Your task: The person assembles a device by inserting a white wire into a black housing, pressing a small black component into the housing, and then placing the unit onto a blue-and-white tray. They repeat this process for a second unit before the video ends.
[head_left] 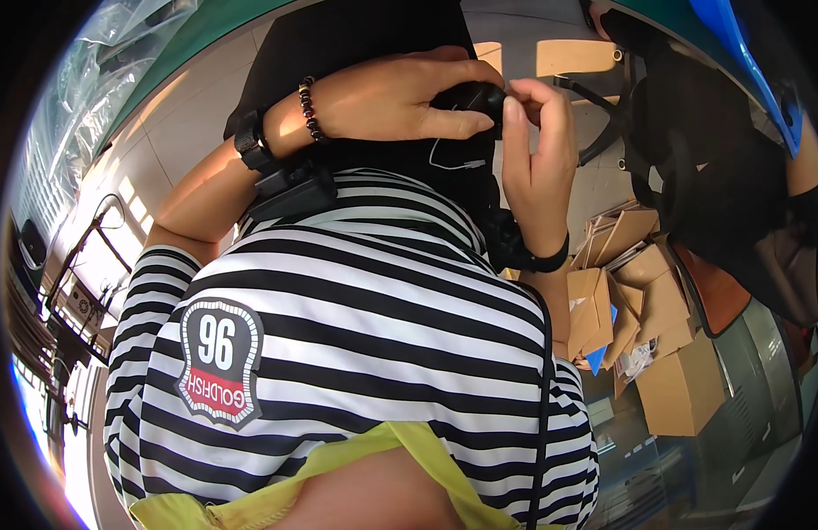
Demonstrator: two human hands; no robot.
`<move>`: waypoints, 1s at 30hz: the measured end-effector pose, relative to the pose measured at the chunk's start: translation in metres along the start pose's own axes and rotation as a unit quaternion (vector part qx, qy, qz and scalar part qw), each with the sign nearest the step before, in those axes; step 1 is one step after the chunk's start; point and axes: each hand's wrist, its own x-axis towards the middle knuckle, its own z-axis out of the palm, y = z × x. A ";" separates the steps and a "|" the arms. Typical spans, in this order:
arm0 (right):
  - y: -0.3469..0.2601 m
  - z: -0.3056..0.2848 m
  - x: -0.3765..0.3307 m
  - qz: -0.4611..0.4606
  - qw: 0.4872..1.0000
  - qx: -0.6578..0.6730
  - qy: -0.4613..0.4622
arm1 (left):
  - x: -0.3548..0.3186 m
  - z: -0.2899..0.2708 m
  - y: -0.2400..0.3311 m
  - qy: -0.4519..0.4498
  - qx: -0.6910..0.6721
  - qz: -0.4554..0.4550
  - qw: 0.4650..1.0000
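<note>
Over my lap, my left hand (395, 99) is closed around a small rounded black object (479, 99), thumb along its near side. Its exact kind cannot be made out. At the object's right end, the fingers of my right hand (541, 146) pinch together, thumb and forefinger against it. What lies between those fingertips is hidden. A thin white cable (457, 165) with a small plug hangs below the object against my black trousers (356, 40). Black straps with small devices circle both wrists, and a beaded bracelet (308, 108) sits on the left one.
Flattened and folded cardboard boxes (678, 384) are piled to my right. Beyond them sits another person in dark clothes (692, 141), near a black strap. A green table edge (205, 40) curves across the top, with clear plastic (99, 75) at upper left. A metal rack stands far left.
</note>
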 end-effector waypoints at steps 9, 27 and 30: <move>0.008 -0.008 -0.015 0.033 0.991 0.127 -0.040 | 0.002 0.000 0.009 -0.034 0.013 -0.064 0.997; 0.020 0.005 -0.029 0.047 0.981 0.186 0.019 | 0.008 0.012 0.013 -0.014 0.065 -0.086 0.994; 0.024 0.008 -0.028 0.045 0.989 0.140 0.027 | 0.009 0.016 0.013 -0.009 0.079 -0.094 0.992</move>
